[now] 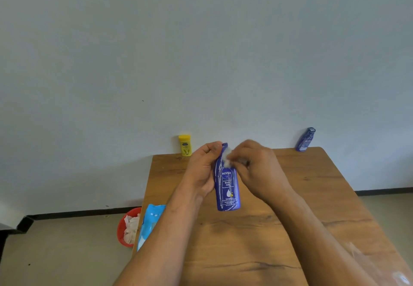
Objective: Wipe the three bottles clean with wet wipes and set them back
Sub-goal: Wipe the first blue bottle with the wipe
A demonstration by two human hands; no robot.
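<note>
Forearms, both bare, come in from the bottom edge, the left forearm (156, 241) and the right forearm (312, 230), and meet over the wooden surface (290, 218). The left grip (201, 169) is curled around the upper left side of a blue bottle (227, 187) and holds it upright, clear of the surface, with its label facing the camera. The right grip (257, 169) pinches a small white wet wipe (226, 160) and presses it against the bottle's upper part, just under the cap. Pale streaks run down the bottle's left edge.

Beyond the left grip and slightly to its left, a yellow bottle (185, 145) stands at the far edge of the surface, close to the wall (201, 51). Well beyond and to the right of the right grip, a second blue bottle (305, 139) stands at the far right corner.

Nearer than the left grip and to its left, a light blue wipes pack (149, 223) lies at the surface's left edge, partly hidden by the left forearm. Just left of the pack, a red bowl (121, 230) sits down on the floor (67, 252), holding crumpled wipes (131, 227).
</note>
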